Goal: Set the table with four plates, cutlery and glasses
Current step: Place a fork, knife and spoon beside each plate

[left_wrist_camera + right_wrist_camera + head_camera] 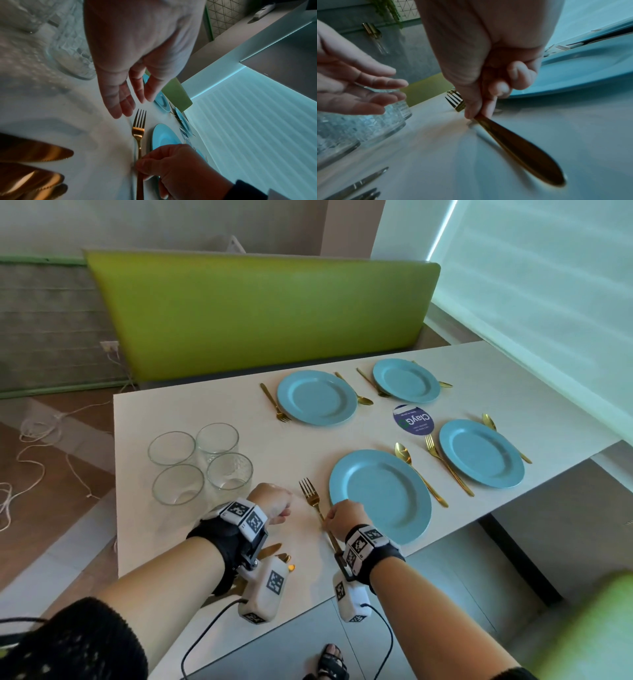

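Looking down from the head camera, the right hand point(346, 517) pinches the handle of a gold fork point(310, 498) that lies on the white table point(212, 412) just left of the nearest blue plate point(380, 496); the wrist unit hides the handle's end. The left hand point(272, 501) sits between the fork and four clear glasses point(200, 462) clustered at the table's left side, its fingers turned away from this camera. Three more blue plates point(317, 398) stand farther along, each with gold cutlery beside it, and a round purple sticker point(412, 419) lies among them. Gold knife tips point(274, 550) peek out under the left wrist, mostly covered

From the left wrist, the left hand's fingers point(120, 102) hang straight and loose above the fork tines point(139, 116), holding nothing. The right hand's thumb and fingertip close on the fork's thin handle next to the plate's rim point(155, 135). Two gold knife blades point(34, 152) are blurred and cut off at the lower left edge. A glass base point(72, 65) shows smeared behind the palm

From the right wrist, the fork handle point(518, 148) runs from the curled fingers point(498, 86) toward the camera, and the hand covers most of the neck. The tines point(455, 100) rest low by the table. The left hand's spread fingers point(373, 83) hover over the blurry glasses point(368, 125)
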`<state>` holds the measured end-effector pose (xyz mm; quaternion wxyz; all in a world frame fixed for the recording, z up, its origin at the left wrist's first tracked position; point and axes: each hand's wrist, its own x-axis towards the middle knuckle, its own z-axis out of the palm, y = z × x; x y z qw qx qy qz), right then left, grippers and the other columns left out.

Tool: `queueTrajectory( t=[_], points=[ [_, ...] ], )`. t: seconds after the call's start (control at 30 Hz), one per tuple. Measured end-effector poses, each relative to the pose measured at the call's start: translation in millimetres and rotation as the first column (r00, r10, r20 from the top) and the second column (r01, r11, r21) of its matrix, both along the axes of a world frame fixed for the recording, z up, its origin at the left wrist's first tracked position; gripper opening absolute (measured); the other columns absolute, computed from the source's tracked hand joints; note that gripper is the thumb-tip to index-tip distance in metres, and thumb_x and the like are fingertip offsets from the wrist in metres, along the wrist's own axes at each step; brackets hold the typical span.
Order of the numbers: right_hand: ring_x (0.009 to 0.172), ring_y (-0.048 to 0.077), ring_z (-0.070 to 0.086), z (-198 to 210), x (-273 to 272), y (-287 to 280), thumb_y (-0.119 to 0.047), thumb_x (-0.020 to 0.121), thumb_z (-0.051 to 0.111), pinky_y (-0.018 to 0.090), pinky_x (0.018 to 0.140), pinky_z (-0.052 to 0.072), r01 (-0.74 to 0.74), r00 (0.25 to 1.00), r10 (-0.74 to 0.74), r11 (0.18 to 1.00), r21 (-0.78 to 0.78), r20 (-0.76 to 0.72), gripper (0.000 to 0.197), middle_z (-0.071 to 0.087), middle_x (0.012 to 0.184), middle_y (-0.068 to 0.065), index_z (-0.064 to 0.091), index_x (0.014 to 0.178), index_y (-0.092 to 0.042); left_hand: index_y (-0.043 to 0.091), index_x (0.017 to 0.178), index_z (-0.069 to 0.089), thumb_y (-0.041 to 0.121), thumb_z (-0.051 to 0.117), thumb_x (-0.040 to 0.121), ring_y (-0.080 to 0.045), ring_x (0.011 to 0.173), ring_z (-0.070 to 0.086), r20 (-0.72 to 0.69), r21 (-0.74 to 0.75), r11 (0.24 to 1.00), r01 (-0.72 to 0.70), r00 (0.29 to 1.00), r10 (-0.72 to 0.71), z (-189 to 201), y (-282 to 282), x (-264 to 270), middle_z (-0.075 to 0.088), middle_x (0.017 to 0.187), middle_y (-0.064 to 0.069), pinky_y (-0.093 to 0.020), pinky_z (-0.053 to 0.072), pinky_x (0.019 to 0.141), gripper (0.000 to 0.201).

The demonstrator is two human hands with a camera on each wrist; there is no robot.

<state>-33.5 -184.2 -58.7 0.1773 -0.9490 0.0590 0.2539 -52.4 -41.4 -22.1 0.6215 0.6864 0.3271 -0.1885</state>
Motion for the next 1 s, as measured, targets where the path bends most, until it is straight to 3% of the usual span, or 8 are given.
queueTrajectory(
  t=[0.23, 0.37, 0.53, 0.67, 0.77, 0.83, 0.9, 1.0],
  points=[
    [0.102, 0.027, 0.065, -6, 1, 2, -0.022, 0.086, 0.058, 0.033, 0.083, 0.054, 0.011, 0.997, -0.003, 0.994, -0.11, 0.073, 0.026, 0.066, 0.111, 0.008, 0.066, 0.11, -0.013, 0.006, 0.105, 0.059, 0.002, 0.048, 0.093, -0.019, 0.072, 0.054, 0.004, 0.01, 1.0, 0.023, 1.0, -0.023, -1, -1, -5, 0.055, 0.085, -0.011, -0.022, 0.047, 0.062, 0.017],
    [0.101, 0.027, 0.065, -5, 3, 0, -0.025, 0.085, 0.061, 0.029, 0.073, 0.047, 0.043, 0.994, -0.03, 0.99, -0.133, 0.101, 0.025, 0.066, 0.108, 0.008, 0.063, 0.107, -0.012, 0.006, 0.108, 0.059, 0.002, 0.047, 0.094, -0.016, 0.065, 0.05, -0.011, 0.004, 1.0, 0.022, 1.0, -0.022, -5, -4, -6, 0.051, 0.073, -0.006, -0.022, 0.045, 0.06, 0.019],
    [0.102, 0.026, 0.064, -4, 7, -3, -0.028, 0.086, 0.063, 0.03, 0.076, 0.048, 0.077, 0.993, -0.064, 0.988, -0.135, 0.103, 0.028, 0.066, 0.109, 0.008, 0.06, 0.108, -0.012, 0.0, 0.115, 0.059, 0.005, 0.05, 0.093, -0.021, 0.08, 0.054, -0.035, 0.024, 0.999, 0.04, 0.999, -0.039, -10, -1, -10, 0.055, 0.092, -0.012, -0.022, 0.047, 0.062, 0.025],
    [0.1, 0.026, 0.064, -2, 8, -3, -0.028, 0.086, 0.062, 0.03, 0.077, 0.049, 0.066, 0.993, -0.05, 0.986, -0.151, 0.106, 0.026, 0.066, 0.107, 0.008, 0.06, 0.106, -0.011, -0.001, 0.116, 0.059, 0.007, 0.051, 0.092, -0.022, 0.085, 0.054, -0.051, 0.04, 0.998, 0.046, 0.998, -0.043, -14, 4, -13, 0.055, 0.098, -0.013, -0.022, 0.047, 0.063, 0.026],
    [0.099, 0.026, 0.064, 0, 9, -4, -0.027, 0.087, 0.062, 0.029, 0.073, 0.046, 0.065, 0.993, -0.048, 0.985, -0.158, 0.108, 0.025, 0.066, 0.106, 0.008, 0.06, 0.105, -0.01, 0.0, 0.112, 0.059, 0.007, 0.051, 0.092, -0.019, 0.076, 0.052, -0.054, 0.051, 0.997, 0.055, 0.997, -0.053, -15, 7, -14, 0.054, 0.096, -0.013, -0.022, 0.045, 0.061, 0.023],
    [0.1, 0.026, 0.064, 1, 9, -4, -0.028, 0.087, 0.062, 0.029, 0.073, 0.046, 0.076, 0.992, -0.059, 0.984, -0.159, 0.111, 0.027, 0.066, 0.108, 0.009, 0.059, 0.107, -0.01, 0.003, 0.102, 0.058, 0.006, 0.051, 0.092, -0.018, 0.069, 0.049, -0.067, 0.063, 0.996, 0.068, 0.996, -0.064, -16, 10, -15, 0.052, 0.094, -0.013, -0.022, 0.044, 0.06, 0.012],
    [0.102, 0.026, 0.064, 2, 9, -4, -0.028, 0.088, 0.062, 0.029, 0.074, 0.046, 0.089, 0.991, -0.071, 0.983, -0.161, 0.114, 0.028, 0.066, 0.11, 0.009, 0.059, 0.11, -0.009, 0.003, 0.095, 0.056, 0.007, 0.051, 0.092, -0.023, 0.075, 0.049, -0.086, 0.079, 0.993, 0.085, 0.993, -0.078, -17, 13, -16, 0.051, 0.092, -0.014, -0.026, 0.045, 0.065, 0.007],
    [0.104, 0.026, 0.063, 3, 8, -4, -0.029, 0.088, 0.062, 0.03, 0.077, 0.048, 0.099, 0.99, -0.081, 0.981, -0.164, 0.113, 0.031, 0.065, 0.112, 0.009, 0.058, 0.112, -0.009, 0.002, 0.103, 0.058, 0.009, 0.053, 0.091, -0.026, 0.085, 0.05, -0.084, 0.126, 0.984, 0.128, 0.989, -0.118, -20, 20, -20, 0.053, 0.094, -0.016, -0.031, 0.045, 0.077, 0.015]
  ],
)
